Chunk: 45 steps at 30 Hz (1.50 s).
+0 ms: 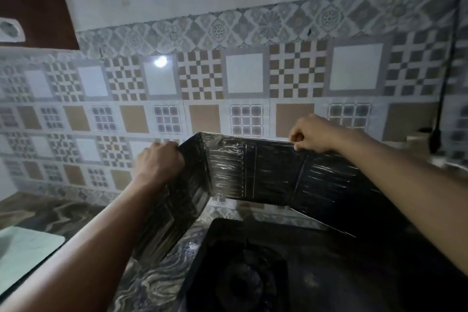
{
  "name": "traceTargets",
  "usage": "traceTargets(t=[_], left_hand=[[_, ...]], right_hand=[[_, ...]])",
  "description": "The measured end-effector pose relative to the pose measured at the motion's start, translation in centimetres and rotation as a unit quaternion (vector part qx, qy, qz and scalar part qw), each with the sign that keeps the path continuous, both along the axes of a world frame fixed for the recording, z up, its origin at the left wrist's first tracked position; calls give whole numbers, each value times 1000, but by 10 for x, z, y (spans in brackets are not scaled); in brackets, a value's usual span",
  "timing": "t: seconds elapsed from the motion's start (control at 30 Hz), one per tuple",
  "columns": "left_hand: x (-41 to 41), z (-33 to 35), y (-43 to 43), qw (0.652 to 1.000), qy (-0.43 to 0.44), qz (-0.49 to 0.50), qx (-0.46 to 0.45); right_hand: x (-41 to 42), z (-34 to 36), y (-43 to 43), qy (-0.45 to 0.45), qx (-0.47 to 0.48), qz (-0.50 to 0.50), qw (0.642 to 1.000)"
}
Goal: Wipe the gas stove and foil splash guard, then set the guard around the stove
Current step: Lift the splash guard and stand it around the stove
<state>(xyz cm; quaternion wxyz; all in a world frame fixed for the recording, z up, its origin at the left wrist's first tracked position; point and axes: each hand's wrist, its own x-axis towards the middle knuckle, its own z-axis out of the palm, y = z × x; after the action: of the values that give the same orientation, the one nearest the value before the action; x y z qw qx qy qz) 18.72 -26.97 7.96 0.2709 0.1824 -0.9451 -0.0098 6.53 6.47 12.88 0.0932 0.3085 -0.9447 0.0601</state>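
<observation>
Currently listed: one foil splash guard (253, 172), dark and wrinkled, three panels showing, held upright before the tiled wall (202, 78) and above the rear of one gas stove (329, 273). Two hands: left hand (159, 162), fingers (169, 145) curled over the top corner of the left panel; right hand (311, 134), fingers pinching the top edge near the right fold. One burner (249, 276) visible on the stove. One marbled surface (157, 276) carrying the stove. One pale mat (25, 253), far left. One black cable (448, 71), hanging at right.

Guard (266, 172) dark w/ silvery streaks, stove (329, 273) blk, tiles (202, 78) beige/grey checks, counter (157, 281) brown-grey swirls.
</observation>
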Motion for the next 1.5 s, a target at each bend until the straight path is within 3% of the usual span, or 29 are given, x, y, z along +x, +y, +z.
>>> traceTargets(t=[0.67, 0.87, 1.3, 1.5], left_hand=[[-63, -85, -7, 971, -229, 50, 45], [-74, -95, -13, 968, -233, 37, 86], [-126, -101, -34, 957, -240, -6, 165], [-140, -107, -36, 948, -233, -28, 215]], right_hand=[[-93, -116, -35, -95, 50, -39, 993], [-97, -129, -53, -108, 70, -43, 991], [-94, -141, -166, -101, -18, 110, 989], [-98, -146, -214, -74, -24, 97, 992]])
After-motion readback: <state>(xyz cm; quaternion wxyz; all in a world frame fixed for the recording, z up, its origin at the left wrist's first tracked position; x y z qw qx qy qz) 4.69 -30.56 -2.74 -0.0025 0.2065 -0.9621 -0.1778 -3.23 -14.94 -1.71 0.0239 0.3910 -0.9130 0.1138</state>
